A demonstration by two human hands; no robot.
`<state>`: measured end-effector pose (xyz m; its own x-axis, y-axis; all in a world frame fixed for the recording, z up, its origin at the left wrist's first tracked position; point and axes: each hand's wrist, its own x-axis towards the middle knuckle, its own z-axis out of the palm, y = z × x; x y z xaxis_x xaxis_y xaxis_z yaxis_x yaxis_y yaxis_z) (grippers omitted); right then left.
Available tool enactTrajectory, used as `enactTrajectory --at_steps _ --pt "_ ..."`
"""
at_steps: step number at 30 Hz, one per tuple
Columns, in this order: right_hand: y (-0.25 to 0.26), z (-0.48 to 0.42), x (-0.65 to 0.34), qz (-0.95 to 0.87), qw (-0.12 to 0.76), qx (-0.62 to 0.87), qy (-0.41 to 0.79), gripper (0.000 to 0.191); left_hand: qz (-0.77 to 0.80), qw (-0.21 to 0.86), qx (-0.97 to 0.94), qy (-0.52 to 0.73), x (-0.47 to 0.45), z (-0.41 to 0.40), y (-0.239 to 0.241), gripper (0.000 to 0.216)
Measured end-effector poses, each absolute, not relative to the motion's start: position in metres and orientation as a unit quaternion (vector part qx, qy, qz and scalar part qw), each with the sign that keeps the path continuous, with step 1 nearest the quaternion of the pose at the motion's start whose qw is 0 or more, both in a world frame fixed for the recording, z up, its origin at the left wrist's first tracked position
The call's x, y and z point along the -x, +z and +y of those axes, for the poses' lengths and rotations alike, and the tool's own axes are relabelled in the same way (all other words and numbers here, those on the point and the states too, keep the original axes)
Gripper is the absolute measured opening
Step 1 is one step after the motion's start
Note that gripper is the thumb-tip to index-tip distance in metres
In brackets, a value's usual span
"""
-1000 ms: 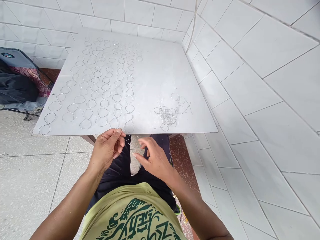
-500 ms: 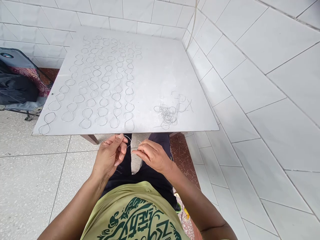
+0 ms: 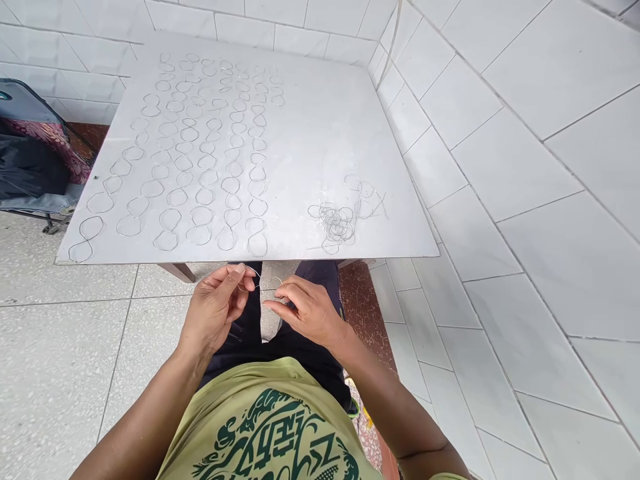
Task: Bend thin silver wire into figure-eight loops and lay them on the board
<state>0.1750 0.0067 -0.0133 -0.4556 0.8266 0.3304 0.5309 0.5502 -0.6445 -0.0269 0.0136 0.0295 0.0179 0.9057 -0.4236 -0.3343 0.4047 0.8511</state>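
One thin wire (image 3: 257, 271), just off the near edge of white table (image 3: 320, 133): pinched by left hand (image 3: 215, 303); right hand (image 3: 310, 310), grip indeterminable; best steadied lightly, curves kept undistorted.

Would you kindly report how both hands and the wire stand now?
Left hand pinching bent wire. Right hand beside it, fingers curled, hold unclear. Tangled wire pile on tabletop, apart from both hands.

Counted: one white rectangular worktop (image 3: 330, 127); seven columns of thin silver figure-eight wire loops (image 3: 257, 232), individual pieces too faint to total; one tangled grey wire heap (image 3: 339, 227); two bare hands (image 3: 215, 303); one bent silver wire (image 3: 259, 275) in hand; one grey fabric chair (image 3: 35, 103).
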Motion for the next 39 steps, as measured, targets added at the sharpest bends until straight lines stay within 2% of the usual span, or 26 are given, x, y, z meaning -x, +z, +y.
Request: enactTrajectory --at_steps 1,4,5,8,14,21,24,29,39 --pt "-0.012 0.004 -0.175 -0.810 0.325 0.417 0.252 0.026 0.521 0.653 -0.280 0.473 0.027 0.015 0.032 0.031" --pt "-0.006 -0.001 -0.177 -0.748 0.361 0.439 0.342 0.046 0.519 0.650 -0.300 0.467 0.030 0.019 0.039 0.031" --pt "-0.002 -0.001 -0.178 -0.723 0.370 0.452 0.370 0.047 0.515 0.653 -0.310 0.460 0.032 0.021 0.041 0.031" --pt "0.014 0.006 -0.182 -0.675 0.355 0.477 0.437 0.028 0.497 0.666 -0.353 0.428 0.037 0.029 0.047 0.033" --pt "0.046 0.024 -0.185 -0.649 0.271 0.458 0.544 0.039 0.492 0.670 -0.403 0.383 0.035 0.043 0.054 0.036" --pt "0.059 0.058 -0.193 -0.624 0.287 0.452 0.569 0.032 0.565 0.528 -0.430 0.466 0.044 0.025 0.056 0.042" --pt "0.067 0.097 -0.196 -0.601 0.328 0.467 0.560 0.034 0.559 0.562 -0.413 0.448 0.048 0.006 0.047 0.041" --pt "0.072 0.190 -0.189 -0.597 0.368 0.513 0.494 0.028 0.540 0.650 -0.434 0.312 0.046 -0.018 0.009 0.050" --pt "0.068 0.349 -0.161 -0.546 0.352 0.613 0.450 0.025 0.618 0.576 -0.444 0.300 0.072 -0.025 -0.074 0.055"
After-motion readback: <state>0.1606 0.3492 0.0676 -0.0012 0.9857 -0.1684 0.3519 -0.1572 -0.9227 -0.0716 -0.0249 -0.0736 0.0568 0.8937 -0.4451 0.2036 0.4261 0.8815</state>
